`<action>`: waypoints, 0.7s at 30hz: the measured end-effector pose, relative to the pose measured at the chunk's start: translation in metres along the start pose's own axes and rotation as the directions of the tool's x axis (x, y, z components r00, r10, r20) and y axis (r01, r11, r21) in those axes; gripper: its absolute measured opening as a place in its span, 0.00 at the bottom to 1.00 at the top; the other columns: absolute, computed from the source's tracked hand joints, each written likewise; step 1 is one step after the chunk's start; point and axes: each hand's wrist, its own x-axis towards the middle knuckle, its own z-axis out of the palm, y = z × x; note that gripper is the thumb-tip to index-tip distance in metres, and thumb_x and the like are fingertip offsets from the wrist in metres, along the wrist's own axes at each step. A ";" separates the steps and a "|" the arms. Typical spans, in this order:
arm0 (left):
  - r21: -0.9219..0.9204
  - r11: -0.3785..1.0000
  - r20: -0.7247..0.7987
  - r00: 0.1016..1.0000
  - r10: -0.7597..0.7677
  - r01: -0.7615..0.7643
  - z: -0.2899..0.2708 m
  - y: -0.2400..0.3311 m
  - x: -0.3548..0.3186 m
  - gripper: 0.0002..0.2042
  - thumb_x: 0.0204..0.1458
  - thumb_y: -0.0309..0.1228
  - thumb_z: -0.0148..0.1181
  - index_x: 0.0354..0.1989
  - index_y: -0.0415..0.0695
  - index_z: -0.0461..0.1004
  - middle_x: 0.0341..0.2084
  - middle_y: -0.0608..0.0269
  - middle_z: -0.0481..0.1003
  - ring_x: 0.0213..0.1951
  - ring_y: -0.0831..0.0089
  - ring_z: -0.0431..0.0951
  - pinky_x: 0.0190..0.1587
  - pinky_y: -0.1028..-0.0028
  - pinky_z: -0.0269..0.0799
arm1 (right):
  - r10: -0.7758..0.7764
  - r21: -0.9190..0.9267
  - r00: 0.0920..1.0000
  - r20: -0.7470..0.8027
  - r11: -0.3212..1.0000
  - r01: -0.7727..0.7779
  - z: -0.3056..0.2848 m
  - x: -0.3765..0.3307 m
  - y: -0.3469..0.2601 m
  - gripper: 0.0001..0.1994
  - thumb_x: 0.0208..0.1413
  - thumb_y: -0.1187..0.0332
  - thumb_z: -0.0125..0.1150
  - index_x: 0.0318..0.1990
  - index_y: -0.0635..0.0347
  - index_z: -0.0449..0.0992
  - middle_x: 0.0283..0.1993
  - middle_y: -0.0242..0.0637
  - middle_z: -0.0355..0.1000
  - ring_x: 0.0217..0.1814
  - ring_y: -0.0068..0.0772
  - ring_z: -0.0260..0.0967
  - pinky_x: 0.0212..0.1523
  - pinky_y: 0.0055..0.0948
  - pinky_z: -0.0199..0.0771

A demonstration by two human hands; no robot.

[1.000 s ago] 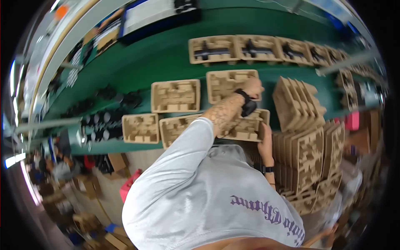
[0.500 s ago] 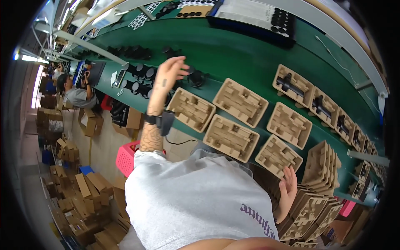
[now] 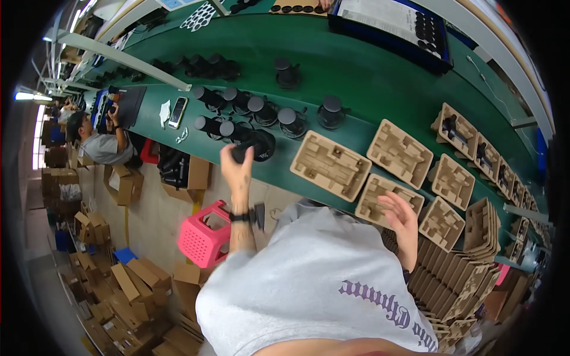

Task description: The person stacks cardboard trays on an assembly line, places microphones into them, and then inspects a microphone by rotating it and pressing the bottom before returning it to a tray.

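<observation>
My left hand [image 3: 236, 169] is closed around a black cylindrical device [image 3: 263, 146] at the near edge of the green bench. Its fingers wrap the narrower end, and the wider end points away to the right. Several like devices, with round grey tops, stand upright close by, one of them a black device [image 3: 259, 111] just beyond the hand. My right hand [image 3: 401, 219] hovers over a brown moulded-pulp tray [image 3: 369, 204], fingers spread and nothing in them. Left of that lies another pulp tray [image 3: 330, 166] with moulded hollows.
More pulp trays [image 3: 400, 155] lie to the right, with stacked trays [image 3: 481, 228] beyond. Filled trays [image 3: 457, 132] line the far right. A pink stool [image 3: 205, 237] stands below my left arm. A phone [image 3: 177, 113] rests on the bench. A co-worker [image 3: 101, 142] sits far left.
My left hand has come back toward the near edge and closed on a black device. My right hand has moved up over a tray. The view has shifted left.
</observation>
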 end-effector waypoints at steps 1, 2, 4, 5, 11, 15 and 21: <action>-0.324 0.821 0.108 0.880 -0.462 0.470 -0.011 0.019 -0.004 0.18 0.50 0.38 0.63 0.42 0.41 0.66 0.30 0.61 0.73 0.31 0.77 0.74 0.31 0.75 0.71 | 0.076 -0.020 0.994 0.081 0.997 -0.075 0.012 0.013 0.005 0.27 0.54 0.70 0.59 0.62 0.63 0.61 0.55 0.44 0.68 0.57 0.34 0.65 0.56 0.30 0.63; -0.584 0.616 0.175 0.823 -0.540 0.529 -0.015 0.015 -0.011 0.17 0.53 0.43 0.59 0.41 0.43 0.67 0.26 0.64 0.71 0.21 0.82 0.69 0.23 0.79 0.67 | 0.159 -0.048 0.972 0.173 0.987 -0.153 0.026 0.023 0.010 0.30 0.53 0.70 0.61 0.63 0.63 0.59 0.55 0.44 0.68 0.57 0.34 0.66 0.56 0.31 0.64; -0.731 -0.273 0.654 0.527 -0.543 0.626 0.011 0.016 -0.024 0.22 0.56 0.53 0.51 0.42 0.43 0.66 0.24 0.66 0.70 0.14 0.80 0.63 0.15 0.77 0.61 | 0.049 -0.122 0.960 0.274 0.992 -0.016 0.067 0.054 0.030 0.37 0.48 0.69 0.66 0.66 0.61 0.54 0.58 0.44 0.66 0.56 0.33 0.66 0.55 0.30 0.65; -0.544 -0.412 0.839 0.477 -0.261 0.731 0.023 0.024 -0.040 0.20 0.56 0.52 0.52 0.41 0.45 0.67 0.25 0.67 0.71 0.20 0.80 0.66 0.21 0.80 0.64 | -0.086 -0.245 0.960 0.267 0.957 0.154 0.090 0.067 0.036 0.41 0.46 0.68 0.68 0.66 0.61 0.51 0.58 0.44 0.65 0.57 0.34 0.64 0.53 0.31 0.66; -0.132 0.464 0.991 0.105 0.083 0.876 0.078 -0.017 -0.098 0.26 0.56 0.56 0.42 0.47 0.44 0.68 0.23 0.67 0.70 0.14 0.79 0.64 0.15 0.82 0.59 | -0.134 -0.156 0.989 0.064 0.977 0.143 0.154 0.115 0.060 0.26 0.38 0.62 0.72 0.44 0.68 0.70 0.37 0.43 0.72 0.37 0.37 0.69 0.42 0.34 0.70; -0.167 0.821 0.968 0.248 0.031 0.546 0.048 0.003 -0.063 0.17 0.57 0.37 0.49 0.52 0.43 0.66 0.30 0.62 0.75 0.17 0.79 0.71 0.18 0.82 0.64 | 0.071 -0.738 0.968 0.240 0.661 0.134 0.111 0.113 0.059 0.29 0.32 0.67 0.67 0.46 0.70 0.69 0.41 0.49 0.69 0.41 0.47 0.69 0.45 0.35 0.70; -0.503 0.811 0.521 0.644 0.561 -0.300 0.053 0.051 -0.021 0.23 0.52 0.27 0.52 0.58 0.39 0.62 0.54 0.50 0.66 0.54 0.58 0.68 0.55 0.63 0.63 | -0.273 -0.893 0.911 0.309 0.247 0.377 0.093 0.126 0.086 0.28 0.31 0.70 0.63 0.46 0.68 0.68 0.45 0.47 0.65 0.51 0.50 0.60 0.53 0.41 0.63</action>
